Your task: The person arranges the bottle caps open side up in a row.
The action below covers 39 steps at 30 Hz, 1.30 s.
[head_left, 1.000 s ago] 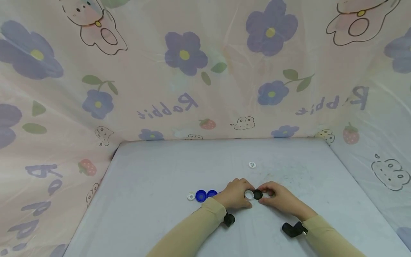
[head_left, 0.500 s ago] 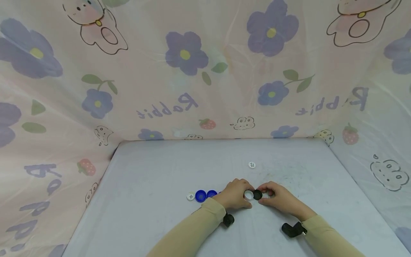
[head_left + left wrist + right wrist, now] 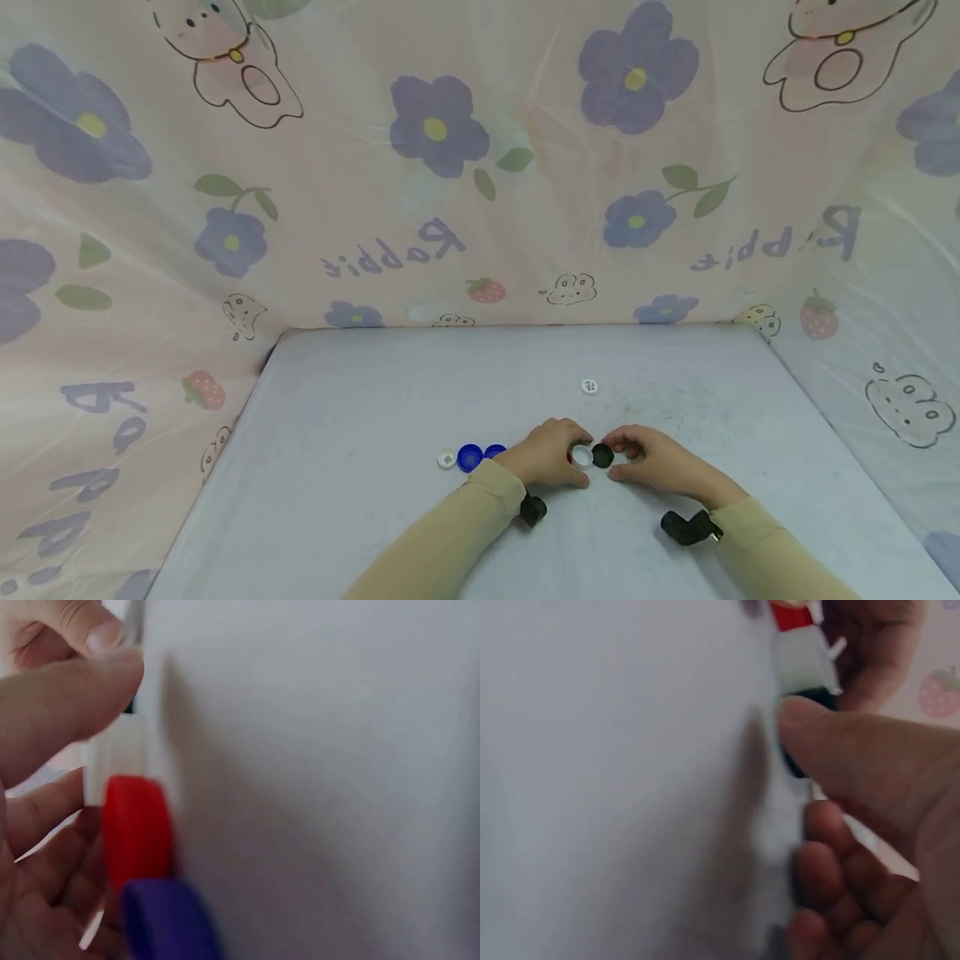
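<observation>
Hands meet in the middle of the pale grey table (image 3: 375, 467). The left hand (image 3: 547, 454) has its fingers curled around a white cap (image 3: 581, 456), with the thumb on the near side and the fingertips on the far side. The right hand (image 3: 652, 460) pinches a black cap (image 3: 602, 455) the same way. The two caps sit side by side and touch, down on the table, right between the hands. Seen from the left wrist, a red cap (image 3: 135, 829) lies under the left palm, just beside the white one, and a blue cap (image 3: 169, 919) sits next to it. Left of that hand there are more blue caps (image 3: 470, 457) and a small white cap (image 3: 447, 459) in a row. Another little white cap (image 3: 589, 385) lies farther back, well apart. Pink cloth (image 3: 480, 167) with purple flowers hangs behind the table.
</observation>
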Each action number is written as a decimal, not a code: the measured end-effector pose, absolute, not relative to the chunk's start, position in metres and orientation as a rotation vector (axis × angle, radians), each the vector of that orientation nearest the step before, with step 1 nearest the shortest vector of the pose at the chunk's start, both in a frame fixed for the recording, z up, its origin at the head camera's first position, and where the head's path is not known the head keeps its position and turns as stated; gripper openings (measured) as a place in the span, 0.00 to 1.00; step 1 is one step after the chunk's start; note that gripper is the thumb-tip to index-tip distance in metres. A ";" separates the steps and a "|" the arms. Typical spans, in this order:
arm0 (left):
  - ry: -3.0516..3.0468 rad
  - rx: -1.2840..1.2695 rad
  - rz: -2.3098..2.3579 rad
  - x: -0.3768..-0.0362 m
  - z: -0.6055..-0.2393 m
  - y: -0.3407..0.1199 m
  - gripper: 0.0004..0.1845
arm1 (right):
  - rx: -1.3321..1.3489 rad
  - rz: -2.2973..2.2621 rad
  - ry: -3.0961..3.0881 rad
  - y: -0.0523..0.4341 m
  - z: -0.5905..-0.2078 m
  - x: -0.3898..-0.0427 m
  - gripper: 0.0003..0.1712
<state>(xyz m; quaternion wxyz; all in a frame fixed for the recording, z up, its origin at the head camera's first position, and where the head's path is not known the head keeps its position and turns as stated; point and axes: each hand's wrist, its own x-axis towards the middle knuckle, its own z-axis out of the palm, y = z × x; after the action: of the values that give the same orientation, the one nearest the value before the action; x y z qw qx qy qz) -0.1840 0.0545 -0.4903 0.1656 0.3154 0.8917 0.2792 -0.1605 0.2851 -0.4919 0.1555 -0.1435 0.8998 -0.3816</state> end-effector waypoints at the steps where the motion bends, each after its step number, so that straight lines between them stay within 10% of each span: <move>1: 2.515 0.869 0.824 -0.185 -0.490 0.054 0.32 | -0.411 -1.089 2.564 0.286 -0.489 -0.162 0.25; 24: 2.483 0.458 1.182 -0.233 -0.476 0.057 0.28 | -0.081 -1.323 2.651 0.274 -0.500 -0.235 0.32; 39: 2.475 0.431 1.076 -0.248 -0.490 0.067 0.28 | -0.123 -1.186 2.669 0.259 -0.509 -0.242 0.18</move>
<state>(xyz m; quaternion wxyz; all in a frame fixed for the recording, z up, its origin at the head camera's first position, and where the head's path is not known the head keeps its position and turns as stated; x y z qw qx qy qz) -0.2482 0.0666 -0.4895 0.2030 0.1543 0.8867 0.3857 -0.2423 0.2592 -0.5085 0.1089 -0.0420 0.9077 -0.4031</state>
